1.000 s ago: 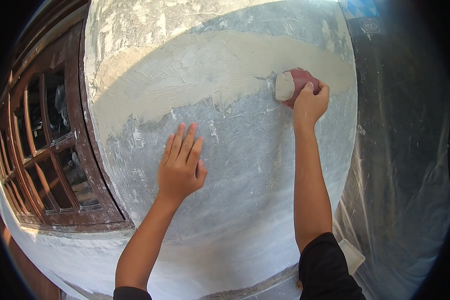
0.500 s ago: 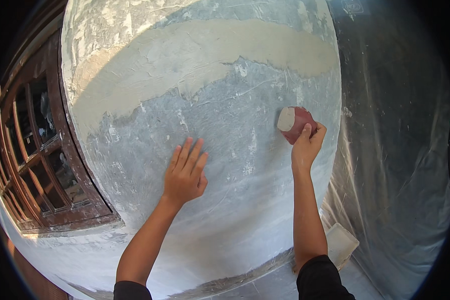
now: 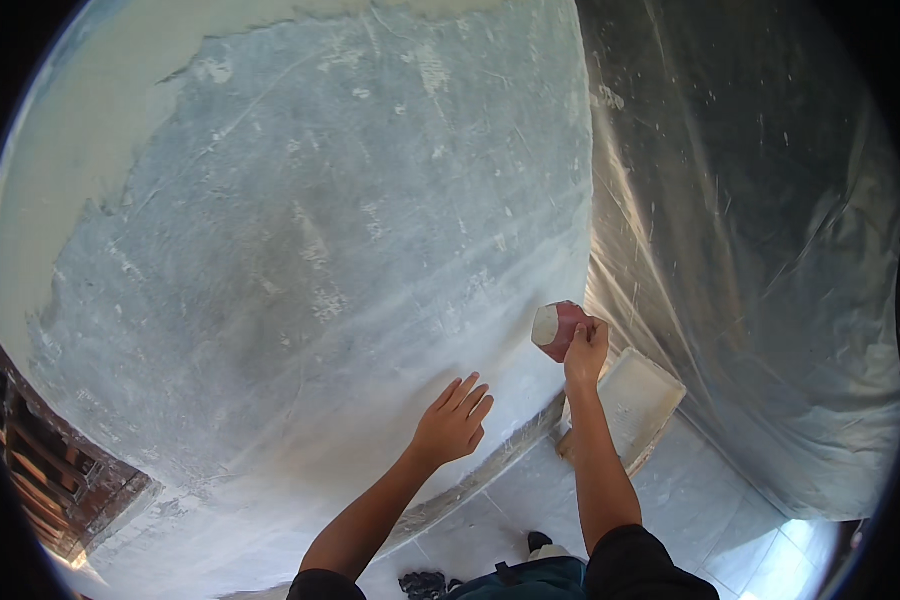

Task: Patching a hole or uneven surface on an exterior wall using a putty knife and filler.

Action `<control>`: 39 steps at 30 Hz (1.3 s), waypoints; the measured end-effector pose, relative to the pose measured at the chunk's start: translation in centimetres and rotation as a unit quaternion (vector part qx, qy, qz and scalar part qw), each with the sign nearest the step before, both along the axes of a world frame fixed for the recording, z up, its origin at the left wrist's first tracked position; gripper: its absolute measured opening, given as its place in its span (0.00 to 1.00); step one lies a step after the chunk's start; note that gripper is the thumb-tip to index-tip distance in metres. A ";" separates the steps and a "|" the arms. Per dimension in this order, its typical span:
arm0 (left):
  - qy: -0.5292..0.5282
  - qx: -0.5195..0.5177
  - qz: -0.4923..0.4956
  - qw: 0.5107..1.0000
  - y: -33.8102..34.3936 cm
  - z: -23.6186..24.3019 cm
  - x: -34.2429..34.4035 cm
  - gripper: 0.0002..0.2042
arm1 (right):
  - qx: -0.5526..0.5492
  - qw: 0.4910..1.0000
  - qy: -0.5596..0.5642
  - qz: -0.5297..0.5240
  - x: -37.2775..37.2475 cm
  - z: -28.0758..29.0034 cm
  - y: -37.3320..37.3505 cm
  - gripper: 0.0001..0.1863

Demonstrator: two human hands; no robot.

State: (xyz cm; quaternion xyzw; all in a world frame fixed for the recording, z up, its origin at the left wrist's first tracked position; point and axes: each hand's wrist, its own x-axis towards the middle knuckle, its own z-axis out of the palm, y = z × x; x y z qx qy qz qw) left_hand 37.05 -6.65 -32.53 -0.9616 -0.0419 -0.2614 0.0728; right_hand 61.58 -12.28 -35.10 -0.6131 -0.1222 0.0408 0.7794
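In my right hand is a dark red putty spreader, pinched at its right side between thumb and fingers. A patch of pale cream putty covers the spreader's left end. It is held near the right edge of the grey wall; I cannot tell whether it touches. My left hand is open with fingers stretched out, close to the lower part of the wall, and holds nothing. A wide band of cream putty runs along the wall's top and left side.
A whitish rectangular tub is beside my right forearm, above the tiled floor. Clear plastic sheeting hangs over a dark surface to the right. A brown wooden window frame is at the lower left. A black crumpled thing lies near my feet.
My view has swung down and to the right, bringing floor and tub into sight. Both hands are lower in the picture, the left nearer the right. The spreader stays in my right hand.
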 end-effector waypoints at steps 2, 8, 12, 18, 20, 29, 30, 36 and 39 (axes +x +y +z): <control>0.047 -0.045 0.009 0.998 -0.4 -3.7 1.6 0.20 | -0.020 0.997 0.073 0.022 1.4 -5.2 -1.5 0.07; 0.110 -0.178 0.026 0.978 -3.3 -12.6 3.3 0.19 | -0.042 0.982 0.182 -0.003 1.3 -14.0 -6.7 0.07; 0.181 -0.231 0.039 0.955 -5.9 -15.5 2.9 0.17 | -0.032 0.962 0.271 0.017 -0.1 -18.0 -10.0 0.07; 0.236 -0.261 0.020 0.936 -8.8 -18.4 1.4 0.15 | 0.016 0.917 0.399 0.027 -2.3 -23.8 -14.2 0.11; 0.242 -0.271 0.026 0.931 -9.0 -19.3 0.1 0.15 | 0.010 0.886 0.463 0.026 -3.5 -23.1 -14.7 0.14; 0.223 -0.341 0.043 0.912 -11.8 -21.4 0.7 0.19 | 0.038 0.887 0.460 0.029 -6.2 -23.9 -20.2 0.20; 0.224 -0.345 0.040 0.911 -12.1 -21.6 1.1 0.19 | 0.048 0.882 0.468 0.020 -6.3 -24.3 -20.6 0.20; 0.224 -0.376 0.057 0.897 -14.6 -22.8 4.3 0.19 | 0.008 0.885 0.466 -0.004 -3.6 -26.5 -23.0 0.20; 0.233 -0.384 0.069 0.891 -15.5 -24.1 6.3 0.20 | -0.022 0.880 0.474 -0.001 -1.5 -27.2 -23.4 0.19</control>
